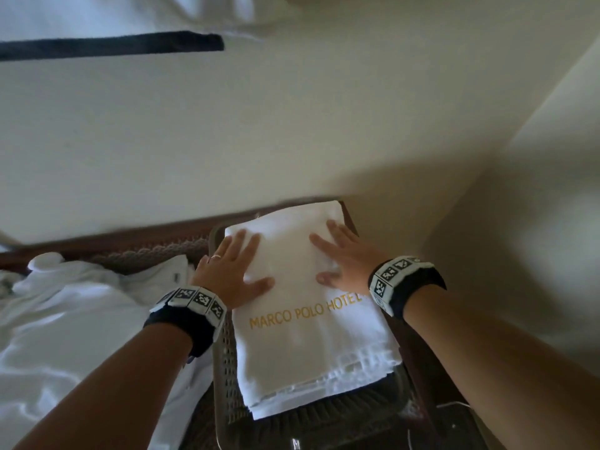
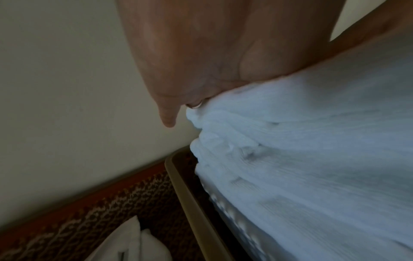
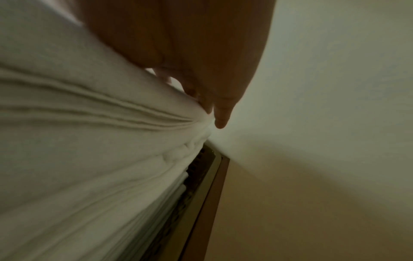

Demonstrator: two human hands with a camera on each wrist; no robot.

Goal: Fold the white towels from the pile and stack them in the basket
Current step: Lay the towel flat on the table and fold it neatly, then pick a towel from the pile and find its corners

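Observation:
A folded white towel point(image 1: 308, 336) with gold "MARCO POLO HOTEL" lettering lies on top of a stack of folded towels in a brown perforated basket point(image 1: 225, 368). My left hand point(image 1: 235, 267) lies flat on the far left part of the top towel, fingers straight and spread. My right hand point(image 1: 341, 254) presses flat on its far right part. In the left wrist view the palm point(image 2: 201, 53) rests on the towel stack point(image 2: 312, 159) above the basket rim point(image 2: 190, 194). The right wrist view shows fingers point(image 3: 221, 113) over the stack's edge point(image 3: 100, 141).
A pile of unfolded white towels point(image 1: 74, 319) lies to the left of the basket on a patterned brown surface point(image 1: 146, 251). A cream wall point(image 1: 292, 125) stands right behind the basket, with a corner at the right. A dark strip point(image 1: 110, 45) crosses the wall high up.

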